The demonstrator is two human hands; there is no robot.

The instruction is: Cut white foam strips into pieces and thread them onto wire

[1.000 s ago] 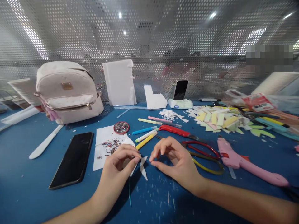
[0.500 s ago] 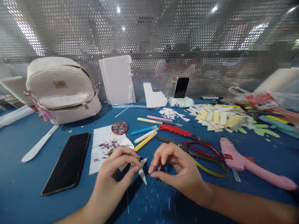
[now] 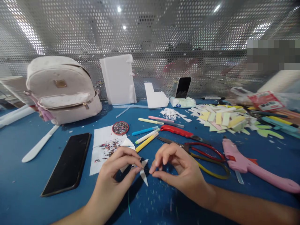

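Note:
My left hand (image 3: 117, 172) is closed in a pinch, with thumb and index fingertips together on a thin, thread-like strand (image 3: 146, 169). The strand spans the short gap to my right hand (image 3: 180, 168), whose thumb and forefinger also pinch close together at its other end. Just at the left fingertips is a white pointed paper piece (image 3: 143, 177), partly hidden by the fingers; whether it is held or lies on the table I cannot tell. A teal thread (image 3: 129, 203) shows below the left hand. Small glittery specks are scattered on the blue table (image 3: 154, 206) beneath both hands.
Behind the hands lie felt pens (image 3: 146, 142), a red-handled cutter (image 3: 177, 131) and scissors (image 3: 206, 153). A pink glue gun (image 3: 236, 156) is at right, a black phone (image 3: 67, 164) at left. Beyond are a glitter dish (image 3: 120, 128), paper strips (image 3: 225, 117) and a backpack (image 3: 63, 90).
Both hands keep nearly the same pinching pose. The view has shifted very slightly, and the strand between the fingertips shows a little more plainly.

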